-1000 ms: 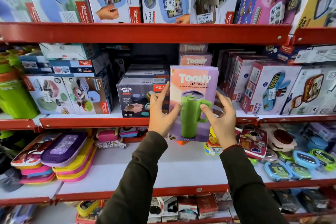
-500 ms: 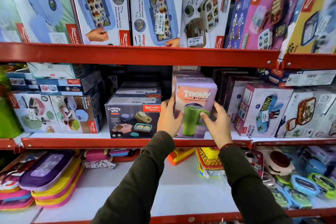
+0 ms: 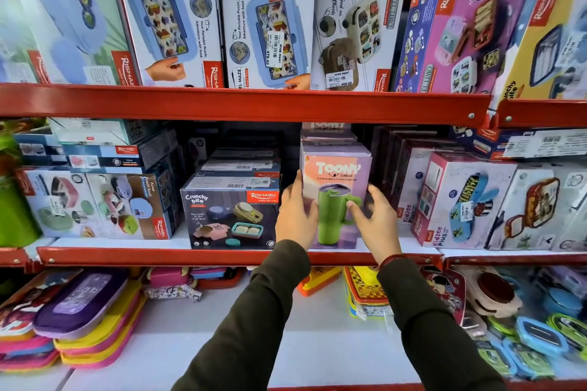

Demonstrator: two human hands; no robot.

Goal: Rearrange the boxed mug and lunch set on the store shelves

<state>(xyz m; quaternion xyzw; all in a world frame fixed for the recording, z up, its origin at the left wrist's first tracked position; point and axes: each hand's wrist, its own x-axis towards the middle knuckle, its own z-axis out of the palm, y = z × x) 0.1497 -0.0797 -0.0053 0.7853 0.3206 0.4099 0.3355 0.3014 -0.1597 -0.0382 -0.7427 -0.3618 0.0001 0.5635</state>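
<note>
The mug box [image 3: 336, 168] is lilac and peach with a green tumbler, the shelf rim [image 3: 190, 255] red.

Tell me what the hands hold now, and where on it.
The Toony tumbler box, standing on the shelf: left hand against its left edge, right hand fingertips on its front. A firm grip cannot be told.

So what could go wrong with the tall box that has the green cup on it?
The Toony tumbler box stands tall and narrow right at the red shelf edge, so it might tip forward and fall once the left hand and right hand let go. A sideways nudge could also bump it into the Crunchy Bite box close beside it.
</note>
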